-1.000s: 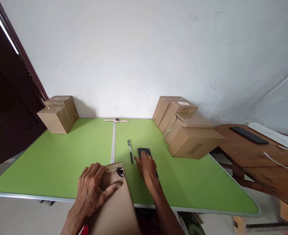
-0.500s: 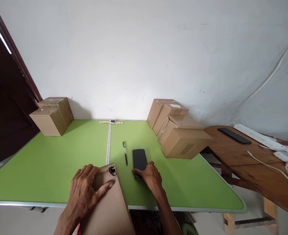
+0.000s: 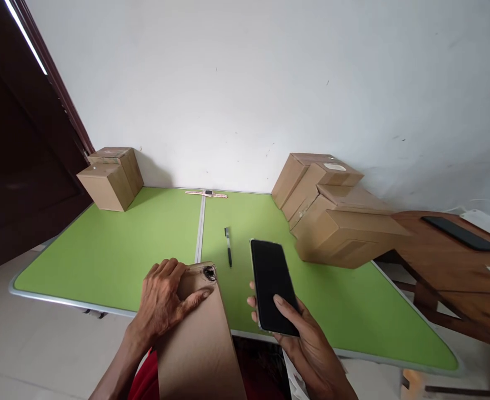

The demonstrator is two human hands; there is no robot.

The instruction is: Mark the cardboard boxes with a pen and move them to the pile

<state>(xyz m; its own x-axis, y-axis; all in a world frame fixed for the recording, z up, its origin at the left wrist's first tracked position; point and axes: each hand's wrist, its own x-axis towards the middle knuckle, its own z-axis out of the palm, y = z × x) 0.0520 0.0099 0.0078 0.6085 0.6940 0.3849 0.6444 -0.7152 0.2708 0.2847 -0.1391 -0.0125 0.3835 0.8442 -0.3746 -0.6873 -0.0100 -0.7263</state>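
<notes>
My right hand (image 3: 307, 339) holds a black phone (image 3: 272, 283) lifted above the green table (image 3: 103, 255), screen up and dark, thumb resting on the glass. My left hand (image 3: 164, 303) lies flat with spread fingers on top of a brown cardboard box (image 3: 199, 344) that stands at the table's near edge against my body. The box has a torn hole at its far corner. A black pen (image 3: 228, 254) lies on the table just beyond the box and left of the phone.
Two stacked cardboard boxes (image 3: 111, 178) stand at the back left, several more (image 3: 332, 205) at the back right. A pale wristwatch (image 3: 206, 194) lies by the wall. A wooden side table (image 3: 457, 261) on the right carries another dark phone (image 3: 461, 233).
My right hand has picked the phone up off the table and brought it toward me. The left hand has stayed on the box. The camera view has shifted a little.
</notes>
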